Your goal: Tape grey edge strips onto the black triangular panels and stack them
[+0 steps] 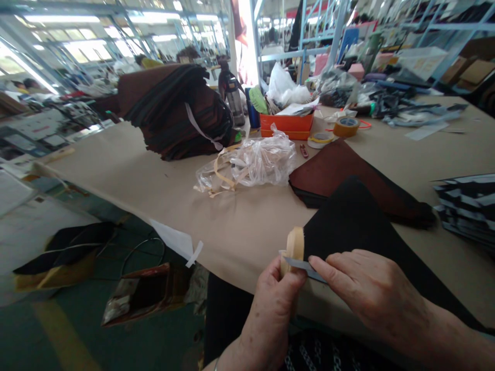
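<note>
My left hand [275,293] is closed around a roll of tan tape [296,242], held on edge at the near side of the table. My right hand [373,283] pinches a thin, flat grey blade [299,264], whose tip lies across the lower part of the roll, beside my left thumb. Whether the blade cuts into the tape cannot be made out. Under and beyond my right hand a black fabric sheet [356,216] lies on the table, partly hidden by the hand. A stack of brown pieces [336,167] lies just behind it.
A crumpled clear plastic bag [266,159] sits mid-table, with a large brown stack [170,113] behind it. An orange box [286,126] and a yellow tape roll [346,127] stand farther back. Striped pieces [467,211] lie right. The table's left edge drops to a floor-level bin [139,293].
</note>
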A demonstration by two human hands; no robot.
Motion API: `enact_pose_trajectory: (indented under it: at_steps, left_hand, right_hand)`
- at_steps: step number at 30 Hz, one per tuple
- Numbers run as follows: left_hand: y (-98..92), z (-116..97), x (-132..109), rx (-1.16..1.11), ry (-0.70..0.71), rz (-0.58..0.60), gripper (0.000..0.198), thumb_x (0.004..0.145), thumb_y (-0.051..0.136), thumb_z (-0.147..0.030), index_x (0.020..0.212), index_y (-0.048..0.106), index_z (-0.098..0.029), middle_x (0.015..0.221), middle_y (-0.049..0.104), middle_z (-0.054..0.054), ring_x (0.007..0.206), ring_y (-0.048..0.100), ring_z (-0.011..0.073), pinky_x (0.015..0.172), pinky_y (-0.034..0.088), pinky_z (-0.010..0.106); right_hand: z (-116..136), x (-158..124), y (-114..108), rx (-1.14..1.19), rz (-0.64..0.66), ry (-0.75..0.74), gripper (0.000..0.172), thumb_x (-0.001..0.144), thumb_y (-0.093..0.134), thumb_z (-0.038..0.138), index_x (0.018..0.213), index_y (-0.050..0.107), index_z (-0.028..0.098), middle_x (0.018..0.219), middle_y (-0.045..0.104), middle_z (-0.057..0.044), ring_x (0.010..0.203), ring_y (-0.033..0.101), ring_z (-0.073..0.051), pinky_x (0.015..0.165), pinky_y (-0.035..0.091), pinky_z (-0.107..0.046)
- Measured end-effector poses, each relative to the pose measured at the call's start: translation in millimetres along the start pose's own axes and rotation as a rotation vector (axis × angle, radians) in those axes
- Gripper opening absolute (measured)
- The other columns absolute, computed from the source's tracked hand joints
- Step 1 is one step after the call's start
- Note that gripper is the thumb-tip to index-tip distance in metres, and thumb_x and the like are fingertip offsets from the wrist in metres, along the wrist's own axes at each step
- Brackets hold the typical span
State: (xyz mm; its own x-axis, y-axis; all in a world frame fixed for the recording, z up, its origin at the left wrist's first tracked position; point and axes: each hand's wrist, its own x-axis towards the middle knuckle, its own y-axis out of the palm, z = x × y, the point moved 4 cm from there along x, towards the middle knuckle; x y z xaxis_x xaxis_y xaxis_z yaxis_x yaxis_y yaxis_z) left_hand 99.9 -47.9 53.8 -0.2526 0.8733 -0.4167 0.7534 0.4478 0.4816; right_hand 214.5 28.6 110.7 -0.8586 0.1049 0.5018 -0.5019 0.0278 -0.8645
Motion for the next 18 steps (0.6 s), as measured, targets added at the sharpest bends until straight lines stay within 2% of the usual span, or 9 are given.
enact_pose_trajectory:
  at_steps: [6, 10, 12, 14, 18]
  left_hand:
    - [4.7, -2.1, -1.7, -0.049, -0.005, 0.013, 0.030, 0.079, 0.068, -0.032, 0.100, 0.060, -0.012, 0.081, 0.060, 0.003, 0.074, 0.052, 0.0130, 0.070, 0.041, 0.024]
    - [2.6, -4.1, -2.4, -0.059, -0.004, 0.033, 0.027, 0.080, 0.067, -0.029, 0.100, 0.062, -0.012, 0.079, 0.062, 0.004, 0.070, 0.053, 0.0127, 0.067, 0.043, 0.024]
    - [-0.2, -5.2, -2.8, -0.059, -0.015, 0.034, 0.026, 0.081, 0.065, -0.030, 0.098, 0.063, -0.011, 0.077, 0.063, 0.005, 0.066, 0.054, 0.0126, 0.065, 0.044, 0.024]
    - [-2.6, -6.3, -3.0, -0.050, -0.022, 0.033, 0.027, 0.081, 0.065, -0.031, 0.098, 0.064, -0.010, 0.079, 0.064, 0.006, 0.066, 0.055, 0.0136, 0.066, 0.045, 0.025]
    - [-1.7, -6.6, -3.2, -0.028, -0.041, 0.039, 0.035, 0.079, 0.067, -0.031, 0.107, 0.063, -0.010, 0.085, 0.066, 0.008, 0.074, 0.059, 0.0165, 0.071, 0.045, 0.027]
  right_hand:
    - [0.1, -5.5, -3.9, -0.022, 0.013, 0.014, 0.027, 0.090, 0.038, 0.005, 0.107, 0.059, 0.008, 0.076, 0.064, -0.007, 0.063, 0.058, -0.016, 0.056, 0.039, -0.031]
    - [-5.4, -19.9, -7.4, -0.032, 0.008, 0.042, 0.030, 0.090, 0.037, 0.006, 0.112, 0.058, 0.010, 0.083, 0.067, -0.009, 0.068, 0.061, -0.017, 0.060, 0.044, -0.032]
    - [-12.5, -34.9, -11.3, -0.031, -0.021, 0.086, 0.032, 0.090, 0.039, 0.008, 0.117, 0.056, 0.014, 0.084, 0.067, -0.007, 0.068, 0.063, -0.017, 0.060, 0.046, -0.031]
    - [-26.8, -56.4, -16.2, -0.027, -0.046, 0.195, 0.033, 0.091, 0.042, 0.012, 0.120, 0.055, 0.020, 0.088, 0.068, -0.006, 0.071, 0.066, -0.019, 0.061, 0.050, -0.031]
    - [-78.5, -119.6, -23.7, -0.154, -0.065, 0.444, 0.036, 0.091, 0.049, 0.019, 0.125, 0.054, 0.029, 0.100, 0.069, -0.006, 0.075, 0.070, -0.025, 0.059, 0.054, -0.031]
